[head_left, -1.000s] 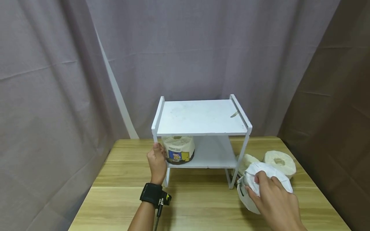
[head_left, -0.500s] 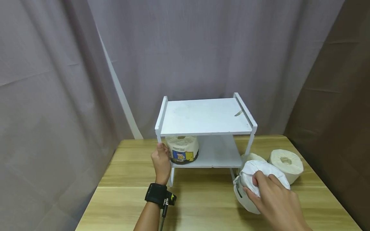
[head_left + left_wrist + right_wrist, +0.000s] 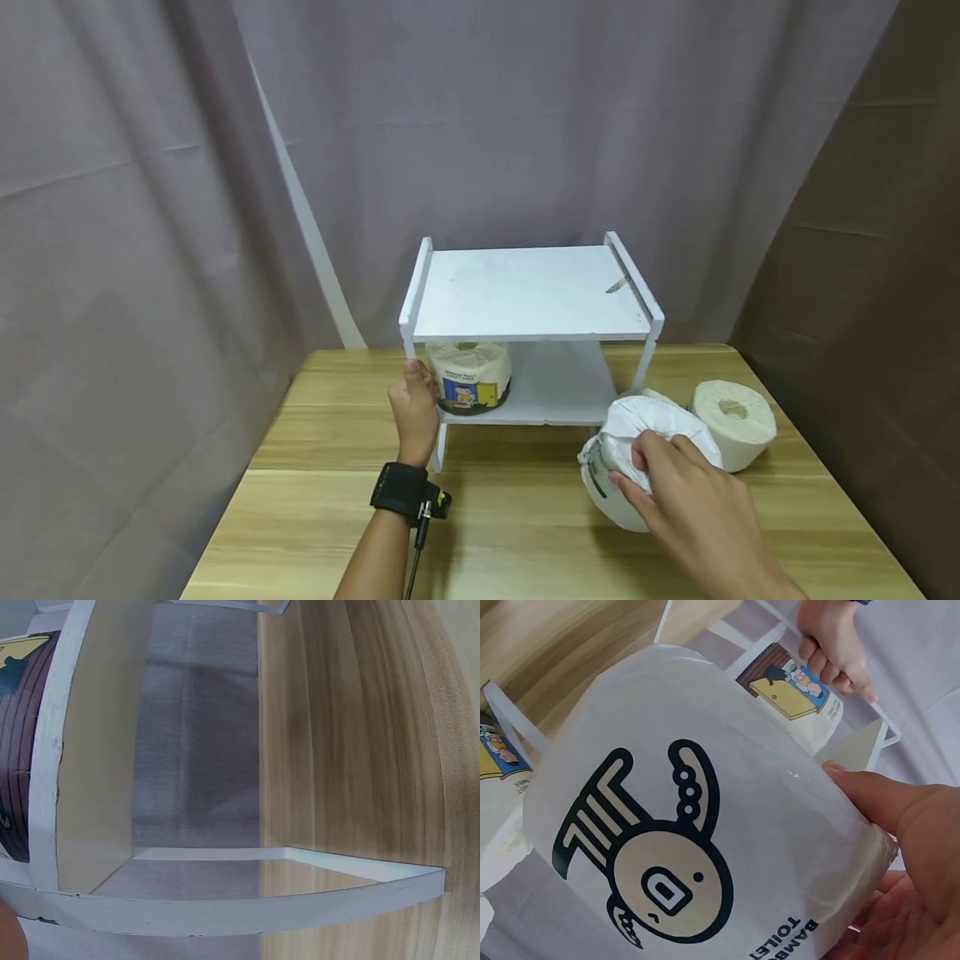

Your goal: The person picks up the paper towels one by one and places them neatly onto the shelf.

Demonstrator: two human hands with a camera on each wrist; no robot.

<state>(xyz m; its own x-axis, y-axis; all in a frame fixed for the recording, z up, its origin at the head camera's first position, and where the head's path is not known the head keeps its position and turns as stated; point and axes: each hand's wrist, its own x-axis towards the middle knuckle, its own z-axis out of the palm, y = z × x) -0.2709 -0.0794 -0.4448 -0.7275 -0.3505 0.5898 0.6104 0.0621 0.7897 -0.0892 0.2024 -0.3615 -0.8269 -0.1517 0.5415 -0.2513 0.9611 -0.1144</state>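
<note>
My left hand (image 3: 414, 412) grips the front left leg of a white two-tier shelf (image 3: 536, 293). Beside that hand, on the lower tier, stands a toilet roll (image 3: 471, 379) in a cream wrapper with a cartoon print. My right hand (image 3: 693, 500) pinches the top of a white-wrapped toilet roll (image 3: 611, 500), held tilted in front of the shelf's right side. The right wrist view shows a cartoon figure on this white toilet roll (image 3: 675, 877), with the thumb on its edge. Only a fingertip of the left hand (image 3: 11, 937) shows in the left wrist view.
Another cream toilet roll (image 3: 733, 423) stands on the wooden table (image 3: 315, 500) at the right. One more roll (image 3: 651, 396) is mostly hidden behind the held one. Grey curtains (image 3: 517, 125) hang behind, and a brown one (image 3: 877, 275) at the right.
My right hand has carried the white-wrapped toilet roll slightly left, towards the shelf. The left hand keeps its grip on the shelf leg. The head view has shifted a little.
</note>
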